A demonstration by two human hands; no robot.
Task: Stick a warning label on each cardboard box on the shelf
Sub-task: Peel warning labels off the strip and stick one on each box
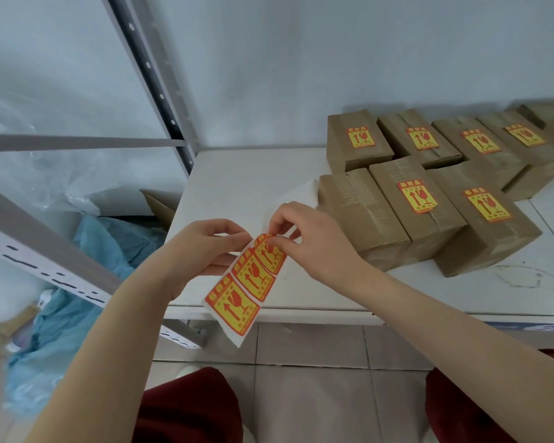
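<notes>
So both hands are busy over the near edge of the white shelf (247,174). The left hand (202,247) grips a label strip (247,282), white backing paper with three red-and-yellow warning stickers on it, fingers curled round its left edge. The strip hangs down toward the floor tiles (317,394). The right hand (307,238) pinches the top label (272,247) between thumb and forefinger, right at its upper corner, which looks lifted off the backing a bit.

The cardboard boxes (419,135) sit in two rows on the right part of the shelf. The far row has four with a sticker on top, plus one more at the far right that's mostly cut off, so I can't tell about that one. The near row has three: the two on the right are stickered, and the leftmost is an unlabeled box (362,212), bare brown top, just right of the hands.

Off to the left there's a grey perforated upright (154,75) of the shelving, with crumpled blue plastic sheeting (77,298) on the floor below it.
</notes>
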